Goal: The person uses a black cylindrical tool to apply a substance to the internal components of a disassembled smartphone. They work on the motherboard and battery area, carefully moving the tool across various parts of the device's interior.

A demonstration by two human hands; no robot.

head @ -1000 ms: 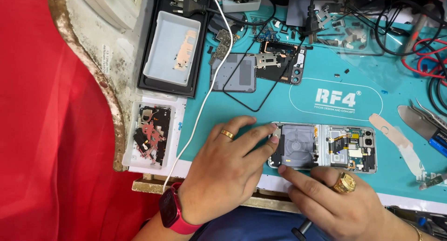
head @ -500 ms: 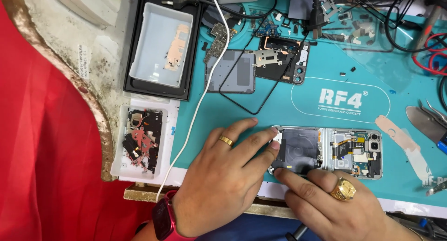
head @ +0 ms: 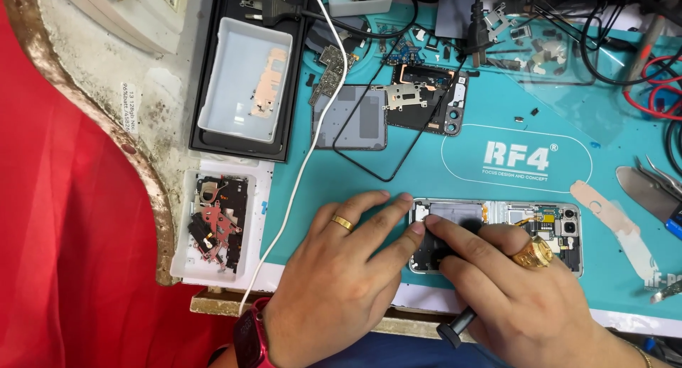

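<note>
An opened phone (head: 540, 222) lies flat on the teal work mat (head: 426, 176), its dark battery area and small boards exposed. My left hand (head: 341, 276), with a gold ring and a red watch, lies flat on the mat with its fingertips against the phone's left end. My right hand (head: 518, 290), wearing a large gold ring, covers the phone's lower left part, index finger pressed on the dark area. A black tool handle (head: 455, 329) sticks out from under this hand, its tip hidden.
A white tray of small parts (head: 217, 226) sits left of my left hand. Behind it a black box holds a white lid (head: 245, 77). A grey back cover (head: 352, 116), a black frame part (head: 426, 94), a white cable (head: 312, 141), tweezers (head: 650, 190) and tangled wires lie on the mat.
My right hand has slid up and left over the phone, now hiding more of its dark lower left part. My left hand stays at the phone's left end.
</note>
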